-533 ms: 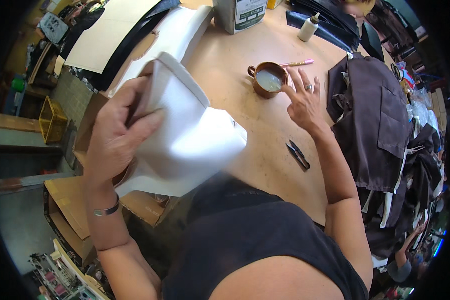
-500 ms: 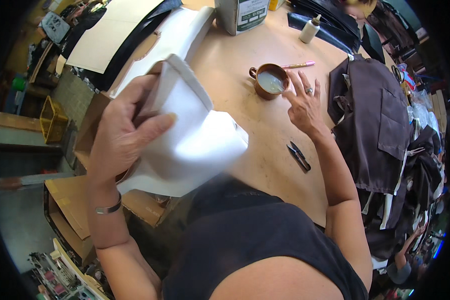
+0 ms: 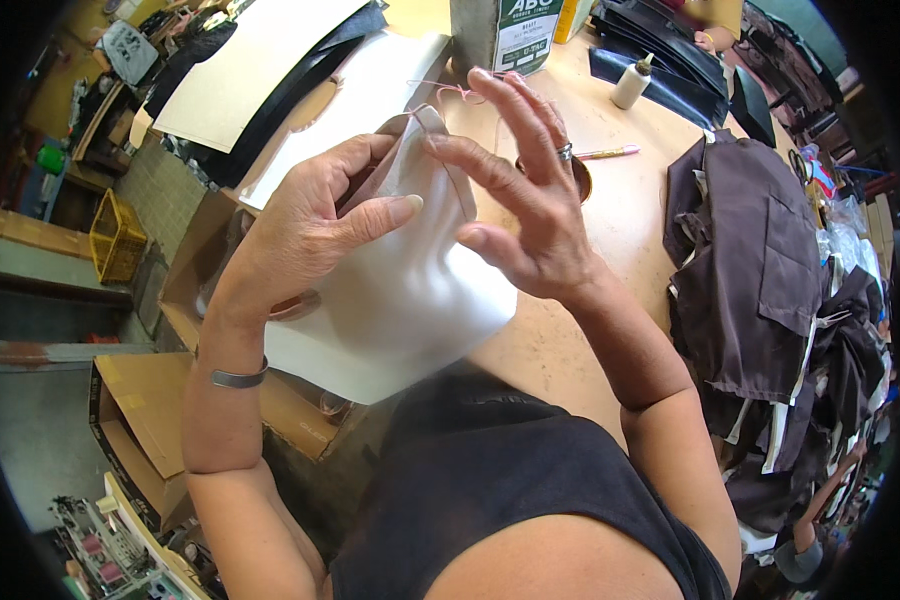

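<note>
My left hand point(image 3: 295, 215) grips a white, leather-like sheet point(image 3: 390, 310) near its top, thumb in front and fingers behind. The sheet hangs in a soft curve above the tan table point(image 3: 550, 350). Against its raised corner rests the index fingertip of my right hand point(image 3: 540, 225), whose thumb and other fingers are spread. A loose reddish thread point(image 3: 458, 90) loops just above that corner. Behind my right hand a brown cup point(image 3: 583, 182) is mostly hidden, with a pink, pen-like stick point(image 3: 610, 153) beside it.
A metal can point(image 3: 495, 35) and a small white squeeze bottle point(image 3: 632, 85) stand at the back. Dark brown garments point(image 3: 735, 260) are heaped on the right. Cardboard boxes point(image 3: 135, 400) and a yellow crate point(image 3: 117, 240) lie left. Another person's hand point(image 3: 707, 40) shows far off.
My right hand has moved from beside the cup up and left to the sheet's corner. The reddish thread now shows there. My forearm covers where the small black snips lay.
</note>
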Tool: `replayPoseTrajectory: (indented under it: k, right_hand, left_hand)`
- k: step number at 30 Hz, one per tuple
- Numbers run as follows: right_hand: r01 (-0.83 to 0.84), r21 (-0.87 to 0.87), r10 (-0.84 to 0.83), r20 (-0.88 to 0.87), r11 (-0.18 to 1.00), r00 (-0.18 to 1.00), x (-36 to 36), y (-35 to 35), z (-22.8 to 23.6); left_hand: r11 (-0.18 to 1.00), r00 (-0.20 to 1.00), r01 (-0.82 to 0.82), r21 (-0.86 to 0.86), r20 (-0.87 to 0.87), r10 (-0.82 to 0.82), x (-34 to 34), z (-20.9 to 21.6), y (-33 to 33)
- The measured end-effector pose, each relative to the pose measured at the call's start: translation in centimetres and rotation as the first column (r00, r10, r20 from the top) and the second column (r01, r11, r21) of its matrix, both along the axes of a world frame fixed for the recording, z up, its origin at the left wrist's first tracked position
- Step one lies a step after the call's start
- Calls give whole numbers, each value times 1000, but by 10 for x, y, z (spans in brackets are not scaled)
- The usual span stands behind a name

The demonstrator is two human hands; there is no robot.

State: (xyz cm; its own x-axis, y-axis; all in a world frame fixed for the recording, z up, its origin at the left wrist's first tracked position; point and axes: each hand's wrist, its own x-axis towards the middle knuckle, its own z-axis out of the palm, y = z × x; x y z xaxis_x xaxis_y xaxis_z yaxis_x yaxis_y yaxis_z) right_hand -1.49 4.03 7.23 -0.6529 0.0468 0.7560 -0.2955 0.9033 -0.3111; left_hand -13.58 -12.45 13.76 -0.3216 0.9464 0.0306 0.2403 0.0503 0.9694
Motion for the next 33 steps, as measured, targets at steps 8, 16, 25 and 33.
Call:
replayPoseTrajectory:
  k: [8, 16, 25, 33]
  right_hand:
    - [148, 194, -156, 27, 970, 987, -10, -34, -14]
    - [192, 266, -201, 7, 945, 980, -12, -30, -13]
    - [422, 261, -449, 51, 868, 892, -19, 2, -2]
    - [425, 334, -452, 4, 841, 892, -10, -5, -14]
  left_hand:
    - [991, 991, 87, 103, 88, -96, -9, -12, -4]
    - [996, 991, 75, 52, 103, -81, -10, -14, -3]
    - [993, 985, 97, 66, 138, -105, -7, -19, 3]
    - [999, 981, 45, 21, 187, -48, -7, -17, 3]
